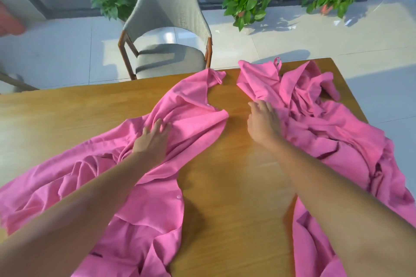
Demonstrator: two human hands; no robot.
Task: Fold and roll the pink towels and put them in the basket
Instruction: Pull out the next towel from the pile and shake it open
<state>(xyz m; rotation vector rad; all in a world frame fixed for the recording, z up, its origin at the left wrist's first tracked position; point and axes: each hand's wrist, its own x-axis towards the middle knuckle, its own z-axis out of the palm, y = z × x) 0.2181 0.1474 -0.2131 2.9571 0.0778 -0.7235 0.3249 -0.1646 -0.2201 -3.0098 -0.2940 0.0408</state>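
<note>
Barely begun: pink towels unfolded, no basket in view.
On the wooden table (pixel 227 164), left hand (pixel 153 139) lies flat, fingers relaxed, on the left towel (pixel 139 204); right hand (pixel 263 122) touches the crumpled right towel (pixel 337 132), its fingers hidden.

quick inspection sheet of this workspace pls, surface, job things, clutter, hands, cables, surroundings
surface: wooden table, a bare strip down the middle between two heaps of pink cloth.
job's things: left towel spread and crumpled; right towels bunched in a heap, count unclear; nothing folded or rolled; no basket in view.
clutter: nothing seen.
grippers: left hand lies flat on the left towel, no grip; right hand rests at the edge of the right towels, fingers partly hidden.
cables: nothing seen.
surroundings: grey chair beyond the far edge; potted plants by the windows; pale tiled floor.
</note>
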